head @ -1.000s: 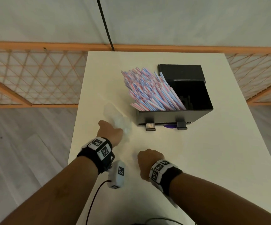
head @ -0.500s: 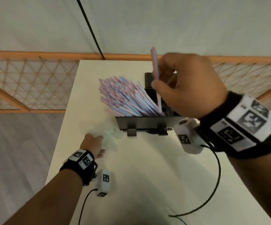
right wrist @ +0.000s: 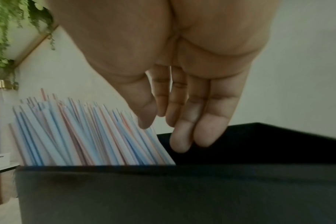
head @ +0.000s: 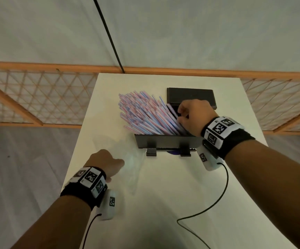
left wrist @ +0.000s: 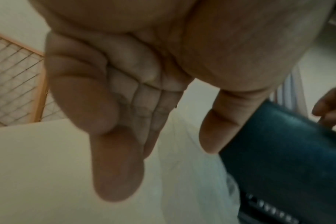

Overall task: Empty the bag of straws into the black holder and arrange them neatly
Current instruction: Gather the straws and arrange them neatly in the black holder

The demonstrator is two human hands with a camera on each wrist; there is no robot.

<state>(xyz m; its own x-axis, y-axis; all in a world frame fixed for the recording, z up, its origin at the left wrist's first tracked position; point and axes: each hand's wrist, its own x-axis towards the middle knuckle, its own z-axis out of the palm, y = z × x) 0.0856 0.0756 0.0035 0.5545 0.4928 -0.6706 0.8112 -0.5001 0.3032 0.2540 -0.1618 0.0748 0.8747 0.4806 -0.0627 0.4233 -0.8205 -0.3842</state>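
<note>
A black holder (head: 167,141) stands mid-table with a thick bundle of pink, blue and white straws (head: 145,114) leaning left out of it. My right hand (head: 183,115) is over the holder's open top, at the right side of the bundle. In the right wrist view its fingers (right wrist: 201,121) point down, nearly straight, and the thumb touches the straws (right wrist: 86,136); nothing is pinched. The clear plastic bag (head: 127,159) lies flat left of the holder. My left hand (head: 107,162) sits at its left edge, fingers (left wrist: 117,166) relaxed, holding nothing.
The holder's lid (head: 190,96) stands open at the back. A wrist-camera cable (head: 208,209) loops over the white table (head: 181,194) near me. An orange lattice fence (head: 37,97) runs behind the table, whose left edge is close to my left hand.
My right hand lifted one straw high half a second ago and has come down to the bundle; no straw shows in it now. The left hand stayed beside the bag.
</note>
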